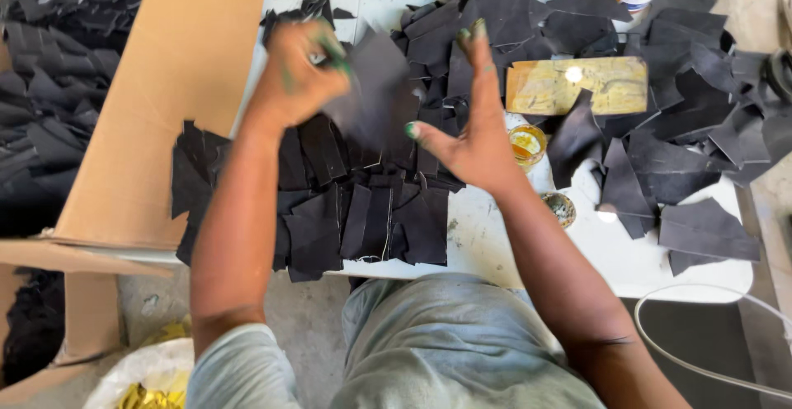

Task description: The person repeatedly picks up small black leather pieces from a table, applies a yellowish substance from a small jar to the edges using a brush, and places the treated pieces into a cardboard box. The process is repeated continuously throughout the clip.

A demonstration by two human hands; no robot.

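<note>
Holding a flat dark piece (375, 87), the left hand (297, 75) pinches its far edge with closed fingers. The right hand (474, 132) rests flat behind it, fingers straight and together.

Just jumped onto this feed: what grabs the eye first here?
The black leather-like pieces heaped over the white table, with a tidier overlapped batch at its near edge. Above that batch, the left hand grips a green-stained tool against a dark piece held up by the open right hand. A yellowish block lies just right.
</note>
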